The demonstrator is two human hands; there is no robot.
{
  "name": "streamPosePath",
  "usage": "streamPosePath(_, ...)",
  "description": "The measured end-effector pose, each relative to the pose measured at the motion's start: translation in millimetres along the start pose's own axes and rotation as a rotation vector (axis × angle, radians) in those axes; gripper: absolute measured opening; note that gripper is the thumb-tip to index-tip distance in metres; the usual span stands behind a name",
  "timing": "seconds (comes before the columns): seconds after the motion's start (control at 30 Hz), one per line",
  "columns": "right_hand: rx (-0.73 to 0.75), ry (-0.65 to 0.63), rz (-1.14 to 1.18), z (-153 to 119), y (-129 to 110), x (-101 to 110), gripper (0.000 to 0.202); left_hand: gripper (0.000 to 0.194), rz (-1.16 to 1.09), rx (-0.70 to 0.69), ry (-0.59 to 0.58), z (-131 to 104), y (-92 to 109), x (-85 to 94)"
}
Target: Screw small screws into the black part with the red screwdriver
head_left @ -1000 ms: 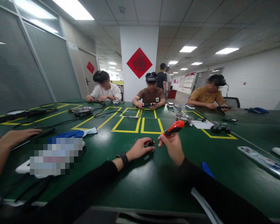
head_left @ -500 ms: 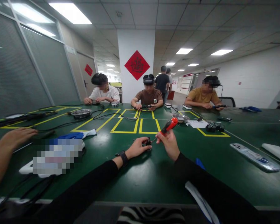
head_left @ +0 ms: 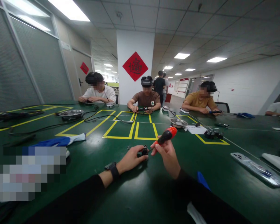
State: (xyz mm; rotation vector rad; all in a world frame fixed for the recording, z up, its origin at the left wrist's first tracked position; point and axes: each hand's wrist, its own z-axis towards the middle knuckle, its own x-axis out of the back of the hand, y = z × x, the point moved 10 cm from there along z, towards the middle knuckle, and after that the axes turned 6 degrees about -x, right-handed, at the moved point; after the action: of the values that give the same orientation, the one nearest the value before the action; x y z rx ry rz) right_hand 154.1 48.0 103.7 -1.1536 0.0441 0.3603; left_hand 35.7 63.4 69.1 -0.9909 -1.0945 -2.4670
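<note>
My left hand [head_left: 132, 159] rests low over the green table with its thumb and fingers closed around a small black cylindrical part [head_left: 145, 150], which stands upright and has a metallic top. In my right hand [head_left: 169, 157] is a screwdriver [head_left: 167, 135] with a red and black handle. It tilts, handle end up and to the right, and its thin shaft points down-left at the side of the black part. Whether the tip touches the part or a screw in it I cannot tell. Small shiny bits [head_left: 128, 148] lie just beyond my left hand.
On the green table [head_left: 121, 193], a phone [head_left: 256, 169] lies at right, blue-and-white gloves [head_left: 60, 140] at left. Farther off are metal bowls [head_left: 178, 123], black parts [head_left: 213, 134], white paper [head_left: 196, 129] and cables [head_left: 91, 117]. Several people wearing headsets sit across the table.
The view has shifted, and a neighbouring person's hand at the left has gone out of sight. Both my hands keep their holds, with the screwdriver still at the black part.
</note>
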Motion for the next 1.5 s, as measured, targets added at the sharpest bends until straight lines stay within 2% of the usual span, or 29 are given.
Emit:
streamPosePath(0.17,-0.014,-0.048,-0.017,-2.9,-3.6,-9.2,0.023,0.021,0.005,0.018,-0.006,-0.6,-2.9,-1.2)
streamPosePath(0.27,-0.004,-0.026,-0.046,-1.9,-3.4,-7.5,0.019,0.021,-0.002,0.015,-0.010,-1.1,-4.7,-2.3)
streamPosePath(0.5,-0.010,-0.043,0.038,-1.0,-0.4,-5.4,0.029,0.017,-0.022,0.007,-0.010,-1.1,-1.2,-1.0)
streamPosePath(0.8,0.014,0.018,-0.049,1.1,-0.3,3.5,0.023,0.021,-0.010,0.020,-0.014,-0.3,-5.7,-3.1)
streamPosePath(1.03,0.028,-0.099,-0.036,-3.6,-4.8,-10.7,0.024,0.021,-0.012,0.002,-0.013,-1.4,-5.2,-3.6)
streamPosePath(1.27,0.071,-0.027,-0.050,-4.7,-4.5,-4.8,0.025,0.024,-0.003,-0.017,-0.006,-2.8,-6.1,-3.9)
streamPosePath(1.5,0.060,-0.044,-0.042,-4.0,-2.4,-5.8,0.025,0.022,-0.018,0.009,-0.005,-3.1,-7.7,-4.6)
